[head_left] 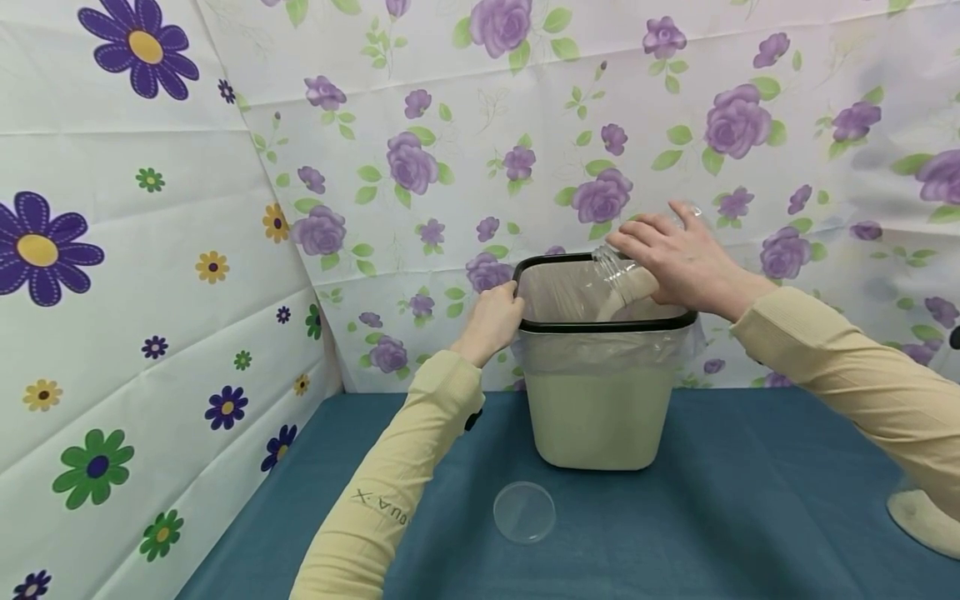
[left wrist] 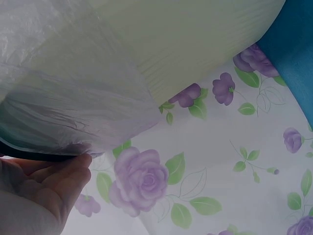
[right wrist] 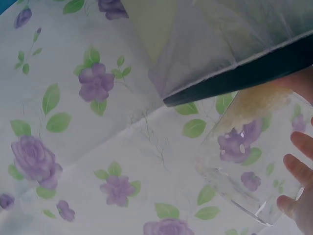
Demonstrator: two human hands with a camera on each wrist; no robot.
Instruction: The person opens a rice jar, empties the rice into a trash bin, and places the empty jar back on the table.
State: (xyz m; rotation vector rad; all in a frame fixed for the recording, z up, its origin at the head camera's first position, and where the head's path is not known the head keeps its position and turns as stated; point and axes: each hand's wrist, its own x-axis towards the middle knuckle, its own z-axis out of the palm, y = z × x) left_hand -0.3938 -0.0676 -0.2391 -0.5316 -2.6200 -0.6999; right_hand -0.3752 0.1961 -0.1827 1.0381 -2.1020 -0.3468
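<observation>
A cream bin (head_left: 600, 417) with a black rim (head_left: 607, 327) stands on the table, lined with a thin translucent bag (left wrist: 73, 98). My left hand (head_left: 491, 321) grips the rim at its left corner, thumb and fingers pinching it in the left wrist view. Over the bin's right side, my right hand (head_left: 686, 262) holds a clear jar (right wrist: 244, 176), tipped with its threaded mouth down and to the left inside the bin. Pale, fine grains (right wrist: 259, 100) lie in the jar toward its mouth and stream into the bin. The bin's bottom inside is hidden.
A clear round lid (head_left: 524, 512) lies on the blue tablecloth (head_left: 720, 517) in front of the bin. At the right edge, a pale rounded thing (head_left: 922, 521) is partly hidden by my right sleeve. Flowered sheets (head_left: 450, 192) hang behind and at the left.
</observation>
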